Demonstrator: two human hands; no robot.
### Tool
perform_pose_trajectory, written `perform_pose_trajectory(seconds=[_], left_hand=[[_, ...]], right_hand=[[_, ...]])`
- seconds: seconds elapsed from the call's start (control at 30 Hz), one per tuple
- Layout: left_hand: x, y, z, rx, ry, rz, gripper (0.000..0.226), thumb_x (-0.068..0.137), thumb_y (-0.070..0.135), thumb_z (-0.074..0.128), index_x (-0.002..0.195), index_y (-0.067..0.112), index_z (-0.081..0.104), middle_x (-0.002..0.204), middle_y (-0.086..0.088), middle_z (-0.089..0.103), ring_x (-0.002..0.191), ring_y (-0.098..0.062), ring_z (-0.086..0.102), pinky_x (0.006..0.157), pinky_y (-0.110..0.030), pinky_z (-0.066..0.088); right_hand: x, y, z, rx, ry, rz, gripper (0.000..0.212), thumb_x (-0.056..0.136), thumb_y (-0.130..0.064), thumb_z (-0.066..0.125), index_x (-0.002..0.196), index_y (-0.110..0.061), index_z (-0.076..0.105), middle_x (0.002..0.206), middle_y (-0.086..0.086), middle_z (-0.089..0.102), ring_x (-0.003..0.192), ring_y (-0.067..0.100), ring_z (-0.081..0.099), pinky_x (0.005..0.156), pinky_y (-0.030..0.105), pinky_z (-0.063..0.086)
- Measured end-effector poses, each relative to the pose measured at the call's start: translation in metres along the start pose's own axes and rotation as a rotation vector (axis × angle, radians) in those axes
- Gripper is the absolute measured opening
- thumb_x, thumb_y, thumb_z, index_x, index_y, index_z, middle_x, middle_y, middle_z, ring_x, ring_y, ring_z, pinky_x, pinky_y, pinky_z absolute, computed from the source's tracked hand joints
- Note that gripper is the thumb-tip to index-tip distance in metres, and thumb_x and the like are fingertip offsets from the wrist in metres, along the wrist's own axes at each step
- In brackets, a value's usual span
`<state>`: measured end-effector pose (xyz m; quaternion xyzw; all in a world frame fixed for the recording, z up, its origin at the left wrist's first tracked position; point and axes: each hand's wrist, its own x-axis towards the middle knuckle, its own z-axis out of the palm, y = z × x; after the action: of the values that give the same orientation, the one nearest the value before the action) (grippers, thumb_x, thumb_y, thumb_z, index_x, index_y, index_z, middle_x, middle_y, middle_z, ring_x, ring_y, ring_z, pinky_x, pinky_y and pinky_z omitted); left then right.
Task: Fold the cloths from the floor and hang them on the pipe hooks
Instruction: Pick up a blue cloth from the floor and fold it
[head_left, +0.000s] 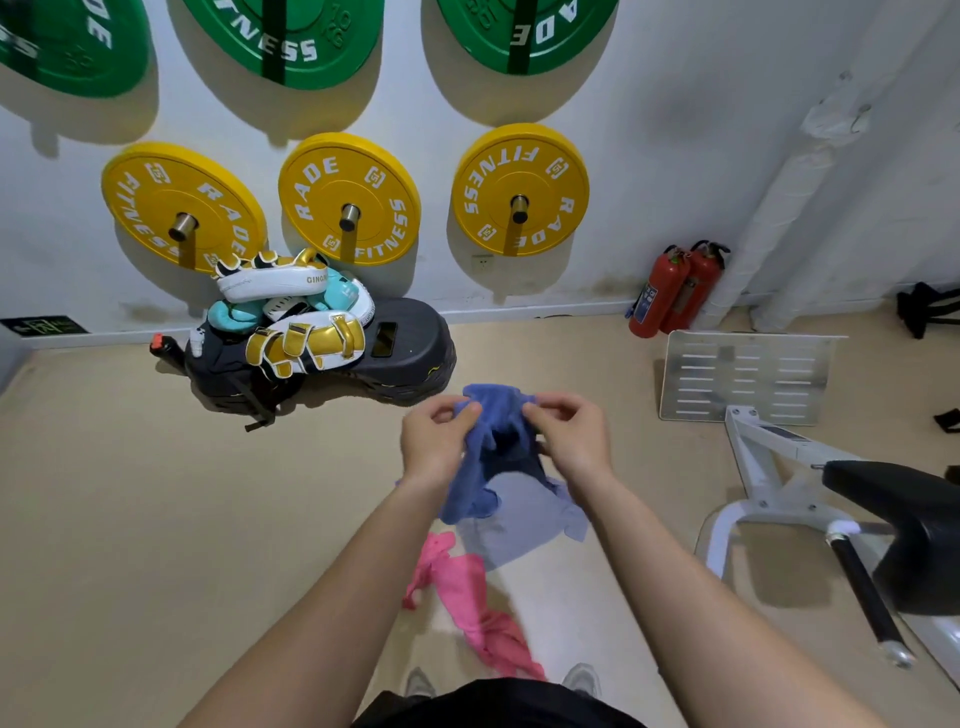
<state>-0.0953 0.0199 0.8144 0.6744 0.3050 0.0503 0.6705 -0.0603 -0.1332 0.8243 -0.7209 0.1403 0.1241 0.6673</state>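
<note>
a person's left hand (436, 441) and right hand (569, 439) pinch a blue cloth (480, 457) by its top edge, apparently to fold it, above pale blue cloth (524, 525) and pink cloth (467, 597) on the floor (208, 519).

my forearms are bare right down to my left hand (434, 441) and my right hand (569, 439). around my middle i wear a black matte fabric garment (498, 704), seen only at the lower edge. past it show the rounded toes of my pale grey trainers (583, 678), one on each foot.
</note>
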Motion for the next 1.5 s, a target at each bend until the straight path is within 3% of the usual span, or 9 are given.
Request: perform_pose_trajectory(seconds=[0.23, 0.47, 0.6, 0.7, 0.87, 1.03, 1.3, 1.4, 1.5], left_hand=[[-0.017, -0.013, 0.008, 0.018, -0.098, 0.072, 0.014, 0.089, 0.012, 0.069, 0.101, 0.015, 0.077, 0.094, -0.007, 0.077, 0.095, -0.027, 0.073, 0.091, -0.050, 0.057], [-0.024, -0.007, 0.005, 0.041, -0.153, 0.136, 0.024, 0.096, 0.010, 0.064, 0.118, 0.009, 0.071, 0.111, -0.008, 0.074, 0.098, -0.015, 0.072, 0.090, -0.030, 0.057], [-0.022, -0.005, -0.003, 0.040, -0.227, 0.137, 0.031, 0.089, 0.000, 0.069, 0.119, 0.009, 0.068, 0.102, -0.010, 0.076, 0.094, -0.019, 0.074, 0.082, -0.029, 0.059], [-0.014, -0.004, -0.011, 0.107, -0.215, 0.178, 0.028, 0.091, -0.004, 0.063, 0.112, 0.011, 0.071, 0.101, -0.009, 0.076, 0.090, -0.015, 0.073, 0.084, -0.031, 0.058], [-0.008, 0.008, -0.023, 0.211, -0.202, 0.235, 0.021, 0.093, -0.001, 0.059, 0.105, 0.010, 0.072, 0.095, 0.002, 0.074, 0.082, 0.000, 0.068, 0.078, -0.019, 0.055], [-0.005, 0.015, -0.034, 0.215, -0.182, 0.269, 0.019, 0.093, 0.001, 0.059, 0.103, 0.012, 0.072, 0.094, 0.004, 0.073, 0.079, 0.005, 0.066, 0.073, -0.011, 0.050], [0.007, 0.002, -0.061, 0.442, -0.034, 0.290, 0.022, 0.095, 0.008, 0.057, 0.100, 0.028, 0.065, 0.097, 0.010, 0.069, 0.093, -0.009, 0.064, 0.082, -0.026, 0.052], [0.005, 0.000, -0.058, 0.444, 0.024, 0.320, 0.020, 0.097, 0.008, 0.053, 0.103, 0.024, 0.062, 0.097, 0.007, 0.067, 0.095, -0.016, 0.063, 0.084, -0.035, 0.052], [-0.001, 0.007, -0.050, 0.403, -0.015, 0.350, 0.019, 0.098, 0.009, 0.052, 0.102, 0.024, 0.061, 0.094, 0.013, 0.067, 0.092, -0.008, 0.063, 0.081, -0.030, 0.050]], right_hand=[[-0.020, 0.018, 0.020, 0.033, -0.051, -0.088, 0.010, 0.079, -0.018, 0.075, 0.078, -0.027, 0.078, 0.085, 0.000, 0.077, 0.085, 0.023, 0.073, 0.084, 0.052, 0.058], [-0.035, 0.019, 0.023, 0.092, -0.159, -0.107, 0.035, 0.088, -0.002, 0.055, 0.096, -0.026, 0.079, 0.099, 0.001, 0.077, 0.098, 0.021, 0.072, 0.094, 0.045, 0.056], [-0.040, 0.019, 0.028, 0.111, -0.221, -0.126, 0.045, 0.090, 0.006, 0.050, 0.098, -0.029, 0.076, 0.108, 0.002, 0.074, 0.103, 0.018, 0.070, 0.096, 0.042, 0.055], [-0.036, 0.019, 0.026, -0.080, -0.225, -0.238, 0.045, 0.085, 0.004, 0.049, 0.103, -0.027, 0.076, 0.110, -0.003, 0.072, 0.105, 0.015, 0.066, 0.095, 0.042, 0.054], [-0.014, 0.020, -0.005, -0.454, 0.044, -0.448, 0.031, 0.080, -0.005, 0.056, 0.096, -0.028, 0.070, 0.110, 0.000, 0.054, 0.101, 0.013, 0.055, 0.092, 0.035, 0.048], [0.006, 0.035, -0.024, -0.847, -0.278, -0.461, 0.033, 0.076, -0.022, 0.064, 0.107, -0.035, 0.067, 0.137, -0.007, 0.043, 0.127, 0.016, 0.039, 0.099, 0.030, 0.040], [0.007, 0.008, -0.026, -0.848, -0.306, -0.623, 0.006, 0.086, -0.023, 0.068, 0.089, -0.024, 0.073, 0.102, -0.010, 0.070, 0.094, 0.011, 0.063, 0.086, 0.030, 0.051], [-0.001, -0.018, -0.023, -0.731, -0.368, -0.572, 0.019, 0.081, -0.014, 0.068, 0.094, -0.028, 0.068, 0.084, -0.011, 0.068, 0.074, 0.007, 0.062, 0.072, 0.025, 0.053], [-0.004, -0.038, -0.029, -0.684, -0.371, -0.528, 0.038, 0.082, -0.010, 0.059, 0.116, -0.027, 0.059, 0.089, -0.007, 0.062, 0.078, 0.011, 0.060, 0.072, 0.023, 0.050]])
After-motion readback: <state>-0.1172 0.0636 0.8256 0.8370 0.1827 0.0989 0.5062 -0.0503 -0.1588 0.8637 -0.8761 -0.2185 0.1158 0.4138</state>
